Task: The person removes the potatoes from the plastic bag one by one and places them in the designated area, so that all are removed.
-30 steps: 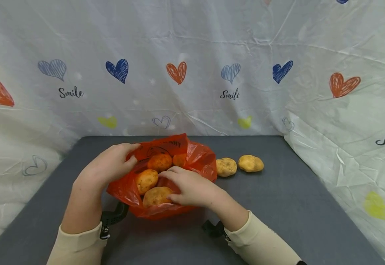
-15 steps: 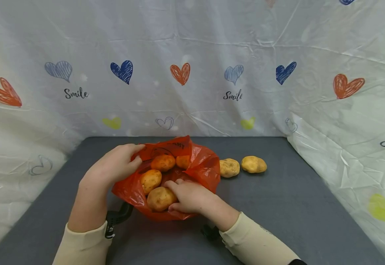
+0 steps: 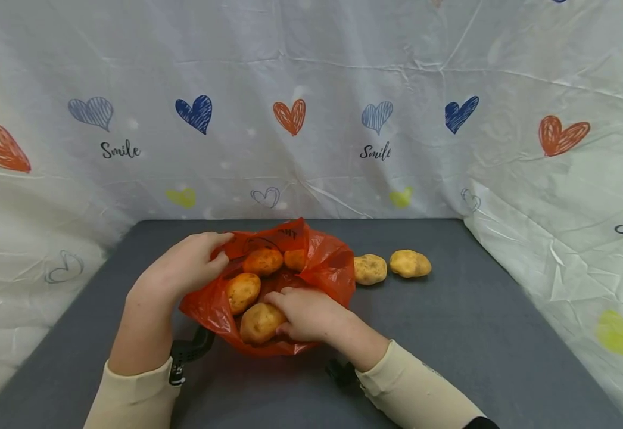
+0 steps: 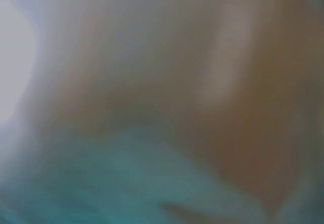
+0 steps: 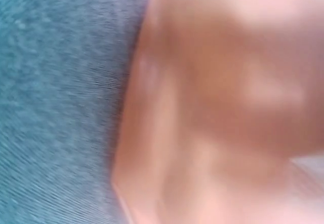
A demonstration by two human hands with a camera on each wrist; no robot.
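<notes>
A: Where is the red bag lying?

B: It is lying on the desk, left of centre and towards the far edge, with its mouth facing upwards.

A: What is the left hand doing?

B: It is pinching the bag's rim on the side facing the desk's left edge. The grip is narrow, holding only thin film. Such limp film would probably sag unsupported, so this hold is likely giving the other hand access.

A: State the right grip.

B: The right hand is holding the front potato within the bag's mouth. The thumb is lying nearer the person, the fingers nearer the far edge; that span probably suits a rounded body. Whether the bag is bearing its weight, I cannot tell.

A: What else is resting inside?

B: The left potato, plus the back potato and the half-hidden potato towards the far edge. The film walls are presumably restraining them from rolling.

A: And outside?

B: The speckled potato is sitting just beside the bag; the outer potato is sitting beyond it, towards the far right corner.
</notes>
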